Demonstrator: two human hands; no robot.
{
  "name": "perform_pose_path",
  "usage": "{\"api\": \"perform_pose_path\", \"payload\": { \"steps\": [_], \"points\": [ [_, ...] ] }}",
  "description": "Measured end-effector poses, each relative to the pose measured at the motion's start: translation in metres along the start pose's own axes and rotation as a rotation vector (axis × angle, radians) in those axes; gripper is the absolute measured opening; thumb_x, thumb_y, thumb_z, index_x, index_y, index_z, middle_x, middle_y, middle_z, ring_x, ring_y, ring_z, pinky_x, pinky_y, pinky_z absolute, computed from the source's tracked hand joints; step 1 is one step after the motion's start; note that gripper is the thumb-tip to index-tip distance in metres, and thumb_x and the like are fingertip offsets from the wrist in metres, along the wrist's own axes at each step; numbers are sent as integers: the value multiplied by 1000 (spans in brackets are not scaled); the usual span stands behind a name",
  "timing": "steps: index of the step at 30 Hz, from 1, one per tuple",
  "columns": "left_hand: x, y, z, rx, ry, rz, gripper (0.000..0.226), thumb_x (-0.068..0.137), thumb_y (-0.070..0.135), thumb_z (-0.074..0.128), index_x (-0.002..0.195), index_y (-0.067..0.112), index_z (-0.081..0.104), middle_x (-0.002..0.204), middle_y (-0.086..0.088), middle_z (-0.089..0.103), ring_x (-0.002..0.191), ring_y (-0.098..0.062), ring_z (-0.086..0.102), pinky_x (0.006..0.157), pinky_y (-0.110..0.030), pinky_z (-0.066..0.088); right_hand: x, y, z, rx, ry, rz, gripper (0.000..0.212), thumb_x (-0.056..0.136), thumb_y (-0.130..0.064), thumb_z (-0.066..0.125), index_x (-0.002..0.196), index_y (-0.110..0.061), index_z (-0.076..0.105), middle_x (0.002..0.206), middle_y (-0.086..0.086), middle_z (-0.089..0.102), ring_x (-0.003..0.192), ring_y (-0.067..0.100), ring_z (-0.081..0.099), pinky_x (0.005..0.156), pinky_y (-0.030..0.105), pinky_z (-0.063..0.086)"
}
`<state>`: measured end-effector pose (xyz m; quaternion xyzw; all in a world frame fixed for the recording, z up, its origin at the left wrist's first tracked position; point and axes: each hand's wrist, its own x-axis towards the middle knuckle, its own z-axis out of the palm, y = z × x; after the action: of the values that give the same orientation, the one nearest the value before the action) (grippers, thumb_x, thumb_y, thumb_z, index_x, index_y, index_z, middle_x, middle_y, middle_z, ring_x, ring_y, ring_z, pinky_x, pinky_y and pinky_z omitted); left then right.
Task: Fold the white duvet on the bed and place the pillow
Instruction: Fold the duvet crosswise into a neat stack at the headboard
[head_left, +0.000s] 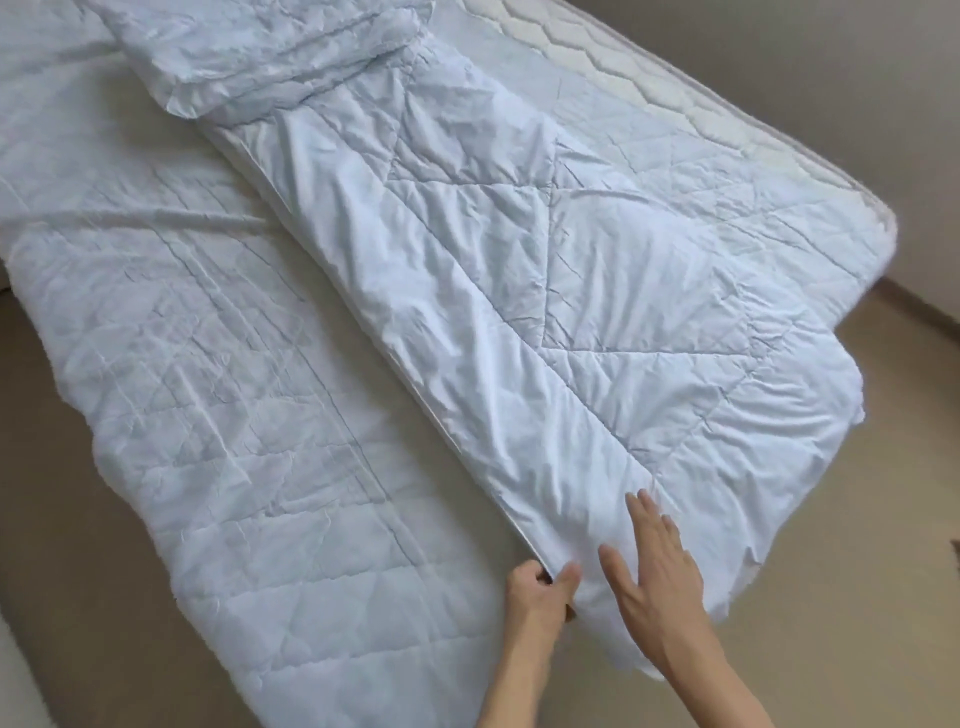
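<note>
The white quilted duvet (597, 291) lies across the bed, its right part folded over so a long edge runs diagonally down the middle. My left hand (540, 587) pinches the near corner of that folded edge. Beside it my right hand (654, 566) lies flat on the duvet with fingers spread. The pillow (270, 47) rests at the top of the bed, partly on the duvet's far end.
The mattress (649, 88) shows its quilted side at the upper right, close to a grey wall. Beige floor (857, 597) lies to the right and lower left of the bed. The duvet's unfolded left part (218, 415) hangs over the near-left side.
</note>
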<state>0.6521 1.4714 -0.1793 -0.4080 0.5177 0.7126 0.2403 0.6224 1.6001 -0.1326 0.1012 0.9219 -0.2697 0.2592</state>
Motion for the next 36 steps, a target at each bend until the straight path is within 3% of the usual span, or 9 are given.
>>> {"api": "perform_pose_path", "payload": {
  "steps": [7,10,12,16,19,22,26,29,36],
  "points": [
    [102,105,-62,-86,298,202,53,70,59,82,94,14,68,101,-12,76,100,-35,73,90,-55,59,20,-1,38,44,100,43,81,91,-68,19,161,-33,0,166,-19,-8,158,17,-10,126,46,2],
    [125,133,-81,-88,298,341,13,89,19,78,88,14,66,93,-7,72,94,-30,67,91,-46,55,29,5,51,108,195,101,87,80,-72,2,159,-36,-3,168,-17,-6,157,12,-10,126,41,-5],
    [127,126,-99,-39,346,364,13,93,5,71,87,15,65,89,-3,69,90,-26,64,96,-48,54,31,8,61,107,224,108,83,83,-70,3,159,-36,-1,170,-13,-2,155,6,-12,125,40,-7],
    [129,116,-114,125,491,311,13,87,8,77,89,10,65,86,-8,66,88,-25,62,97,-57,54,26,24,76,169,270,236,75,83,-72,5,152,-48,-11,168,-22,-11,148,-6,-19,125,46,-4],
    [113,145,-81,442,702,627,44,77,16,73,116,3,56,109,-23,61,104,-36,59,99,-52,48,20,24,80,235,327,331,73,83,-74,6,150,-53,-15,163,-28,-19,148,-6,-25,126,47,-6],
    [90,144,-20,881,247,1209,45,83,17,62,126,2,57,129,-24,57,124,-39,50,106,-46,37,22,18,87,258,372,386,71,85,-73,1,151,-53,-18,162,-29,-26,149,-2,-30,126,45,-11],
    [110,81,34,1623,-395,1452,65,93,53,50,153,29,44,163,-7,38,151,-36,32,116,-58,28,38,17,110,324,450,575,71,82,-78,-4,150,-60,-17,166,-16,-26,156,15,-18,125,53,-3],
    [132,48,34,1856,-443,1487,65,92,62,47,154,43,40,166,0,34,154,-39,26,114,-72,20,51,19,132,421,536,717,65,86,-82,2,145,-64,-21,172,-5,-9,159,24,-1,122,59,8],
    [150,39,29,1796,-408,1587,66,93,65,40,156,49,30,170,5,21,158,-37,11,116,-75,10,70,27,163,556,826,710,84,85,-87,13,159,-49,0,171,2,18,156,28,19,124,52,23]
  ]
}}
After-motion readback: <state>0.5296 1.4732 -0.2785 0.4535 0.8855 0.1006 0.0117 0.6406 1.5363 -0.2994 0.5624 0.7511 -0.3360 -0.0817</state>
